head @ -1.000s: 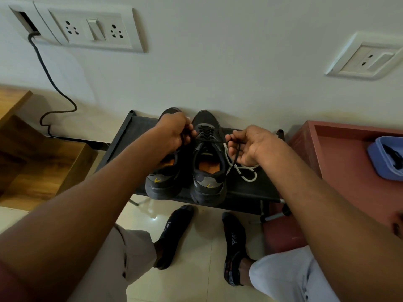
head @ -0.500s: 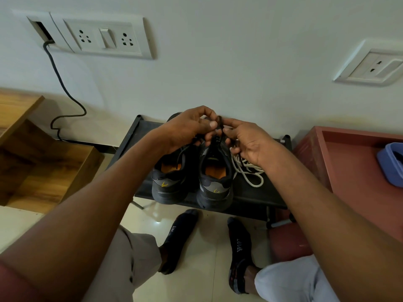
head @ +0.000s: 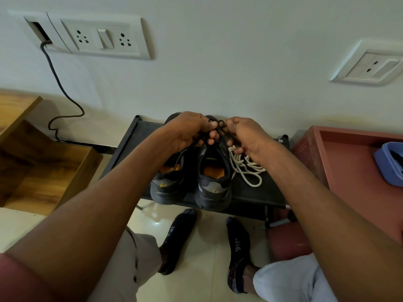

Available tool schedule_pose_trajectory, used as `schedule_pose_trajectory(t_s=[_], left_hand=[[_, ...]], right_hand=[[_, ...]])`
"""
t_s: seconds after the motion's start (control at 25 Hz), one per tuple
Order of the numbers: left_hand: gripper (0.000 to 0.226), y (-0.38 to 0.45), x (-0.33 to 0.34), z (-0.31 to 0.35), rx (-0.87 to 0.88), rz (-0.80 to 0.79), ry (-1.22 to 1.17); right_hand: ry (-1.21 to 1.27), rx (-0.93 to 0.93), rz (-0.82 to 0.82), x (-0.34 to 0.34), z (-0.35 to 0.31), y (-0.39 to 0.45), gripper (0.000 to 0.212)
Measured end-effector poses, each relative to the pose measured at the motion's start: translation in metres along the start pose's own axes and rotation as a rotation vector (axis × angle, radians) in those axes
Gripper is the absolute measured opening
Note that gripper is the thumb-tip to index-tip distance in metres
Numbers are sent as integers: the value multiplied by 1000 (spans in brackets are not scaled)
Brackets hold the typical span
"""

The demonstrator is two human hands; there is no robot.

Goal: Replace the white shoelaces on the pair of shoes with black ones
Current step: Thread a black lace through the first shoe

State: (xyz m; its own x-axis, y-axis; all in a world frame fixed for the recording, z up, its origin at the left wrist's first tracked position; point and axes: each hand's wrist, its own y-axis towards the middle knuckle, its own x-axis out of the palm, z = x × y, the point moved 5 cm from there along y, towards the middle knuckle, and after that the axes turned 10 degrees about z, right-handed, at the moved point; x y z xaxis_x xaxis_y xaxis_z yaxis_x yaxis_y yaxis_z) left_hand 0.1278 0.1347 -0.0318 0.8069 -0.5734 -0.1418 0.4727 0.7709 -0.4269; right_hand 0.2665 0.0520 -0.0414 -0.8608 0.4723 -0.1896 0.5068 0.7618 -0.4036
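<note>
Two hands meet over right shoe (head: 214, 171) on black rack (head: 135, 144): left hand (head: 187, 131) and right hand (head: 246, 136) each pinch black lace (head: 218, 124) loops. Likely bow-tying step; next, pull loops snug. White laces (head: 246, 168) heaped at shoe's 3 o'clock.

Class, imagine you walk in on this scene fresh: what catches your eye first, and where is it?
First, the left hand and right hand meeting at the centre, pinching a black shoelace above the right shoe. Next, the loose white shoelaces piled beside that shoe on the black rack.
</note>
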Motion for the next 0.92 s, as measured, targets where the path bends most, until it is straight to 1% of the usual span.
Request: schedule_pose_trajectory(t_s=[0.08,0.2,0.32,0.36,0.48,0.52,0.6,0.64,0.72,0.76,0.8,0.84,0.92], left_hand=[[19,0,-3,-1,-28,31,-22],[16,0,-7,-4,-44,-8,-36],[12,1,-12,-6,-30,-36,-21],[13,1,-12,-7,-21,-38,-19],[16,1,-8,-6,-10,-10,-46],[16,2,-6,-5,-8,0,-55],[14,2,-5,-2,-7,-8,-86],[13,0,-5,-1,-12,-37,-108],[14,-3,-7,2,0,-126,-109],[18,-4,-9,2,32,-151,-70],[23,-5,-10,3,90,-140,1],[27,-5,-12,5,183,-84,111],[32,-3,-14,12,456,90,398]], right_hand=[[62,27,7,2,2,0,26],[75,31,51,6,8,1,21],[109,85,74,8,11,2,24],[122,89,64,9,11,2,25],[127,60,-8,11,9,3,39],[121,37,-20,11,10,4,36],[134,22,-6,10,12,5,20],[152,36,5,10,12,5,16],[201,79,21,9,14,6,15],[221,99,25,8,15,7,15],[231,113,25,8,16,8,14],[226,122,21,7,17,9,14],[196,159,1,10,22,9,14]])
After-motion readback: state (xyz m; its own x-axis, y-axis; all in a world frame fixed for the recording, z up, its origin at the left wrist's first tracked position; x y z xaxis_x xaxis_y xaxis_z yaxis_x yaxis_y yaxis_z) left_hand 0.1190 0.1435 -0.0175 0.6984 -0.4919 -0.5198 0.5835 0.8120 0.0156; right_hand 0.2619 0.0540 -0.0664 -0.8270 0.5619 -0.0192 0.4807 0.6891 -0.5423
